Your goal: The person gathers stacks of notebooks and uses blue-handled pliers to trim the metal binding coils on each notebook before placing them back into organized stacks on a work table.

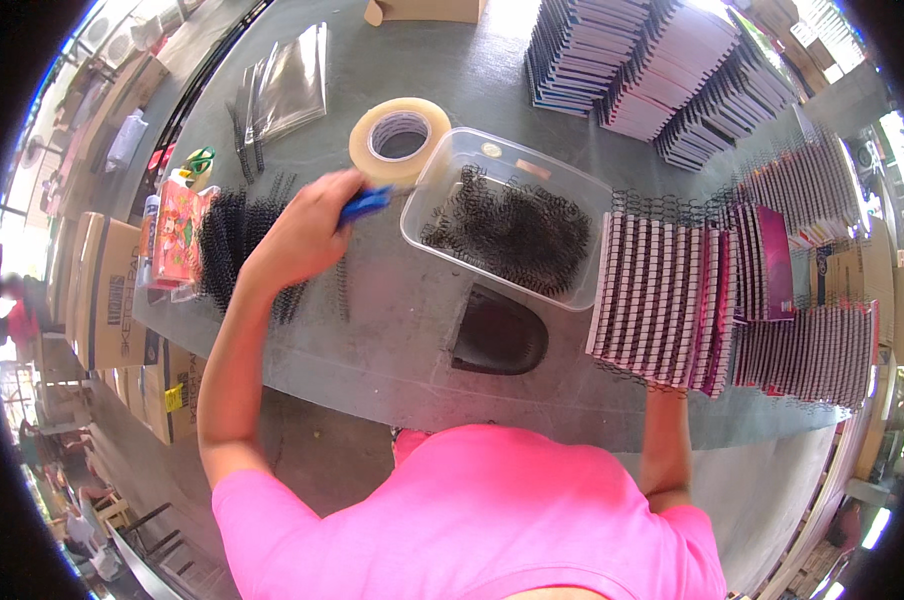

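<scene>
Left hand (307,225) closed around a blue-handled tool (365,203), out over the grey table (392,340) just beside a roll of tan packing tape (400,138) and the near corner of a clear plastic tub (442,170) full of black wire binding coils (512,230). Right hand hidden under a fanned row of spiral-bound notebooks (662,300) at the table's near edge, grip impossible to tell, forearm reaching up to it. More black coils (227,245) heaped left of the left wrist; a dark scoop-shaped object (499,335) below the tub; further notebook stacks (662,70) at the far side.
</scene>
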`<move>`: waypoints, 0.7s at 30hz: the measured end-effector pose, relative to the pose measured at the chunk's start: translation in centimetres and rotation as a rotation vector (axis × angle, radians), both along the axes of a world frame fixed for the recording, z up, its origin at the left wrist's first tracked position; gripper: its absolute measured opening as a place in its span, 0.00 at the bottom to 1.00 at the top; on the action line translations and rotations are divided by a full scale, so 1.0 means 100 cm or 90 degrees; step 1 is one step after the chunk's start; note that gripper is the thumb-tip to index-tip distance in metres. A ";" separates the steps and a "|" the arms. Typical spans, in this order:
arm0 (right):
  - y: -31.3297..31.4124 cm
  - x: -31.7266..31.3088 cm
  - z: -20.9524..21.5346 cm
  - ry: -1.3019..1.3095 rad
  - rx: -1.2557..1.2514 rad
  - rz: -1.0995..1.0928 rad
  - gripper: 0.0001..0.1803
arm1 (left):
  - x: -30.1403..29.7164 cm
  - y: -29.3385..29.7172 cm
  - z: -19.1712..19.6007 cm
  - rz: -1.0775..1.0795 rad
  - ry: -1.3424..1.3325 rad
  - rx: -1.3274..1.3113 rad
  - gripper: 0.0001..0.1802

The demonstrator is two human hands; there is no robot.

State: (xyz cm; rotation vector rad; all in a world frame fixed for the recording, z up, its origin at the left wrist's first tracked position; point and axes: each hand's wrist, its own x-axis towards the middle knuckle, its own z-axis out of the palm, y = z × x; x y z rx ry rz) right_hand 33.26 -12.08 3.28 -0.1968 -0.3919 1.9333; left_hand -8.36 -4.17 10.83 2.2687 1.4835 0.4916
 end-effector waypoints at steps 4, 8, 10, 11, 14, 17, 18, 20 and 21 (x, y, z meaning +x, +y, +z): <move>0.000 0.002 0.001 0.006 -0.001 0.020 0.34 | -0.008 0.044 -0.056 0.021 0.048 0.123 0.18; -0.011 0.005 0.003 -0.001 -0.011 0.010 0.33 | 0.012 0.051 -0.024 0.081 -0.010 0.014 0.14; -0.016 0.009 0.001 -0.004 -0.021 -0.008 0.33 | 0.044 0.046 0.020 0.040 -0.108 -0.032 0.15; -0.014 0.009 -0.005 0.003 -0.027 0.002 0.33 | 0.058 0.040 0.030 0.043 -0.147 -0.052 0.15; -0.017 0.009 -0.004 -0.003 -0.033 0.005 0.33 | 0.095 0.033 0.018 -0.174 -0.039 0.042 0.16; -0.018 0.010 0.000 -0.011 -0.033 0.004 0.33 | 0.125 0.024 0.000 -0.303 0.064 0.114 0.19; -0.017 0.009 -0.001 -0.012 -0.033 0.009 0.33 | 0.131 0.022 -0.001 -0.300 0.077 0.098 0.19; -0.013 0.009 -0.004 -0.013 -0.030 0.015 0.33 | 0.135 0.022 -0.002 -0.280 0.096 0.115 0.21; -0.011 0.010 -0.001 -0.017 -0.030 0.012 0.33 | 0.138 0.026 -0.001 -0.272 0.097 0.148 0.22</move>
